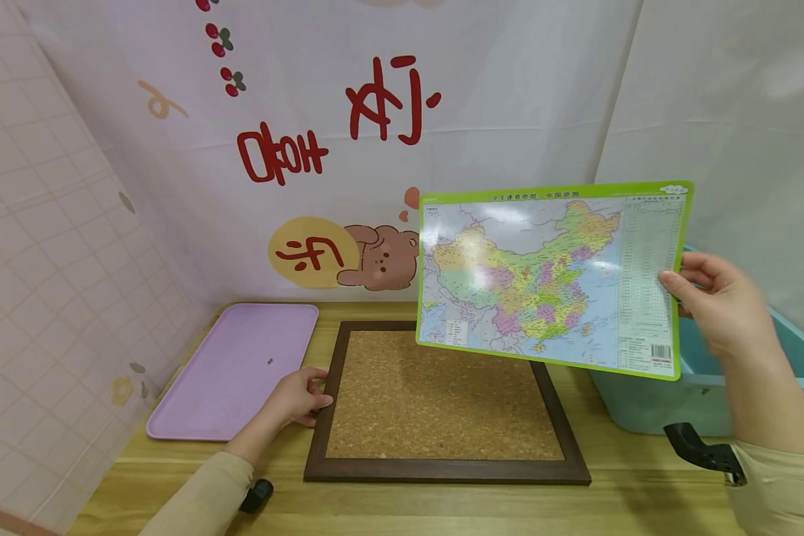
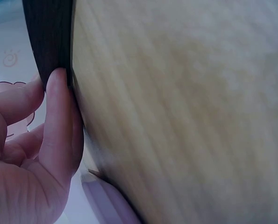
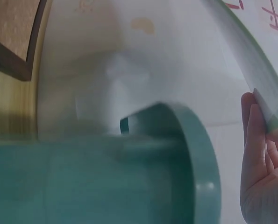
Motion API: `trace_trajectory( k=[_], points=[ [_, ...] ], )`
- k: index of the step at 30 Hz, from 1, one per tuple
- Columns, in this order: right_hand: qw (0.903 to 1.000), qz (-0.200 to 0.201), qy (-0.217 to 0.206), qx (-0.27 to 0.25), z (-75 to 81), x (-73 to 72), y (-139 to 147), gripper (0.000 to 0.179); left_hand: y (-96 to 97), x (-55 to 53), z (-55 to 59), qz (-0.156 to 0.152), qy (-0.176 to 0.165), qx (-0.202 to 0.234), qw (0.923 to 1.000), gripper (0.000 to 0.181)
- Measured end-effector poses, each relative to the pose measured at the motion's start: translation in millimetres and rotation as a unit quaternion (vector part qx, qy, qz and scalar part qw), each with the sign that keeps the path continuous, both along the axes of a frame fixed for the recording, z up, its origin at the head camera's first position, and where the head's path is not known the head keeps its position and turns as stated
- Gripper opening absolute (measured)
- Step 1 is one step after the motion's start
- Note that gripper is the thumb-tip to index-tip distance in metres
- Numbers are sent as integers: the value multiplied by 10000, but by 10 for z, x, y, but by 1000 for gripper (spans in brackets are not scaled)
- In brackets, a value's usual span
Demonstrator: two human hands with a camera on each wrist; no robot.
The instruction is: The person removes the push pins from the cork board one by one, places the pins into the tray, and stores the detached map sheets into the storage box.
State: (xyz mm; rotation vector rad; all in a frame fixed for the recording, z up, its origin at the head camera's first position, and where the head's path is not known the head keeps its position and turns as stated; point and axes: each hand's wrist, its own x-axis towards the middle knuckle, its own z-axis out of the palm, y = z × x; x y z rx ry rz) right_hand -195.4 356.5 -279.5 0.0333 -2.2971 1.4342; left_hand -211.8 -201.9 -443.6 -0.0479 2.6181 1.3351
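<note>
My right hand (image 1: 730, 305) grips a laminated map of China (image 1: 522, 275) by its right edge, the thumb on the printed side. The map has a bright green border and hangs raised, its lower left corner covering the top right of a cork board (image 1: 442, 409). That board lies on the table in a dark brown wooden frame. At the frame's left side, my left hand (image 1: 298, 398) pinches the edge between thumb and fingers. In the left wrist view, the fingertips (image 2: 57, 79) press against the dark frame strip (image 2: 52, 37).
A light purple tray (image 1: 234, 372) with a small dark speck on it lies left of the board. On the right stands a teal plastic bin (image 1: 650, 406), partly behind the map and right arm. A printed white cloth (image 1: 509, 97) hangs behind the wooden table (image 1: 455, 514).
</note>
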Motion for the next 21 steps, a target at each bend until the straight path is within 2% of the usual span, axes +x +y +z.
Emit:
trace_trajectory(
  k=[10, 16, 19, 21],
  points=[
    [9969, -647, 244, -382, 102, 23, 248, 23, 4, 9, 1, -11, 0, -57, 10000, 55],
    [9915, -597, 742, -883, 161, 23, 413, 31, 3, 16, 13, -24, -15, -10, 10000, 55],
    [9853, -498, 1038, -1265, 179, 10, 473, 35, 0, 16, 28, -68, -14, 42, 10000, 55],
    [9810, -601, 1144, -1446, 186, -1, 503, 35, -3, 19, 45, -141, -5, 37, 9999, 55]
  ],
)
